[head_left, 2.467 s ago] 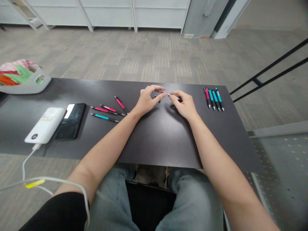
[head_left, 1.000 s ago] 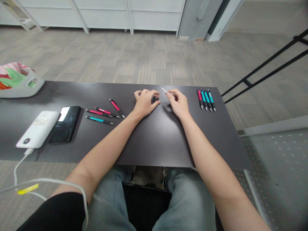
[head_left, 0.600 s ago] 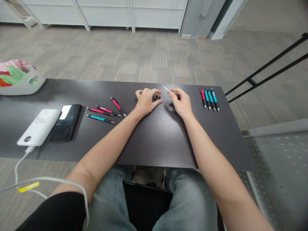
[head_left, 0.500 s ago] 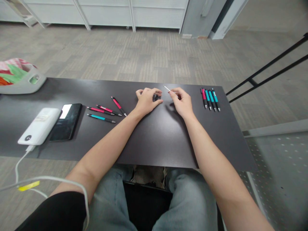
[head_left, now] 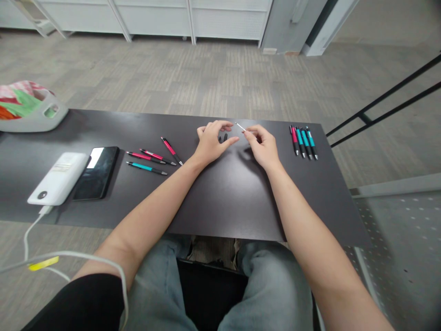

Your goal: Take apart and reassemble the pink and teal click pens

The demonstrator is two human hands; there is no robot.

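Both my hands rest at the far middle of the dark table [head_left: 220,193]. My right hand [head_left: 263,147] pinches a thin white pen refill [head_left: 240,126] that sticks up and to the left from its fingertips. My left hand [head_left: 212,142] has its fingers curled and apart over small black pen parts [head_left: 223,137] lying on the table; it holds nothing that I can see. Three pens, two pink and one teal [head_left: 151,158], lie left of my left hand. Several assembled pens [head_left: 303,141] lie side by side at the far right.
A white power bank [head_left: 58,178] with a cable and a black phone [head_left: 97,172] lie at the left. A grey basket [head_left: 29,112] with coloured cloth sits at the far left corner. Black rails [head_left: 382,105] run past the table's right side.
My left hand let go of the refill, dropped to the black parts on the table, and now lifts its fingers off them. My right hand keeps the refill.
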